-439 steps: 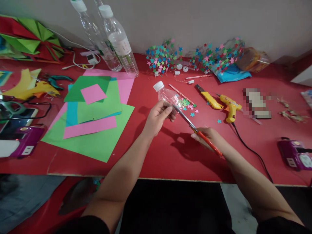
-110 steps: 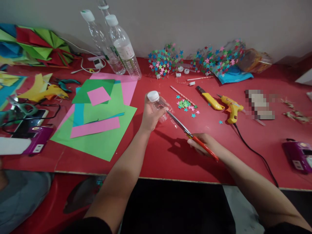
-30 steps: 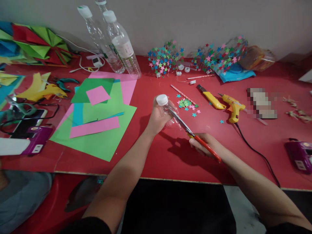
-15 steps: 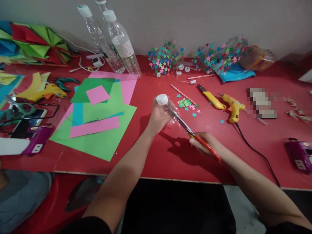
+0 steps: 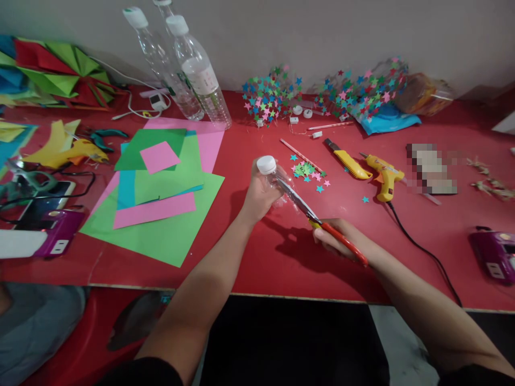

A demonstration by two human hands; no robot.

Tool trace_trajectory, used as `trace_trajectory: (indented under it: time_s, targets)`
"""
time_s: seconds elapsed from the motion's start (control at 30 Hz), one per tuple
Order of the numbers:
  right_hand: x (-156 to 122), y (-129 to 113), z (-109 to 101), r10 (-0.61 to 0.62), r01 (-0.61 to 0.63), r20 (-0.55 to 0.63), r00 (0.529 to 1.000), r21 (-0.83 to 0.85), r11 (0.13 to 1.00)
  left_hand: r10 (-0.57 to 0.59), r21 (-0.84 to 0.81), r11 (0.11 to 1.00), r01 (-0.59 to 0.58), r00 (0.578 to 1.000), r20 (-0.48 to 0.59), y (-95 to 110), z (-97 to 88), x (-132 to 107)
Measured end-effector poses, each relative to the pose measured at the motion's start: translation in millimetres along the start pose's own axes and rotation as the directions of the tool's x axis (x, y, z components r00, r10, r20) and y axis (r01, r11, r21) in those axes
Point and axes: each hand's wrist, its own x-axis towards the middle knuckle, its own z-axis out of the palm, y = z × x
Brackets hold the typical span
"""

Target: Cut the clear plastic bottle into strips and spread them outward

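My left hand (image 5: 257, 194) is wrapped round a small clear plastic bottle (image 5: 277, 181) with a white cap (image 5: 266, 164), held tilted above the red table (image 5: 281, 252). My right hand (image 5: 336, 238) grips red-handled scissors (image 5: 317, 221). Their metal blades point up-left and meet the bottle's clear body just right of my left fingers. Loose paper stars (image 5: 309, 172) lie on the table just beyond the bottle.
Coloured paper sheets (image 5: 156, 198) lie left. Tall water bottles (image 5: 193, 69) stand at the back wall beside star-covered pieces (image 5: 322, 96). A yellow utility knife (image 5: 348, 163), a corded yellow glue gun (image 5: 384, 174), a pencil (image 5: 300, 155) and purple devices (image 5: 493, 252) sit on the table.
Over the last second almost nothing moved: both hands keep their hold and the blades stay at the bottle. Earlier the bottle lay lower, pointing up-left, and my left hand has since turned it.
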Motion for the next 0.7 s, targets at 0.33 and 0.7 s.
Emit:
trace_trajectory:
  time_s: [0.33,0.7]
  targets:
    - [-5,-9,-11,0.110,-0.110,0.031,0.993,0.005,0.994,-0.001,0.092,0.996,-0.003,0.999,0.039,4,-5.7,2]
    - [-2,-1,-11,0.046,-0.056,0.143,0.989,0.062,0.997,-0.034,0.093,0.995,0.025,0.995,0.098,3,-17.6,4]
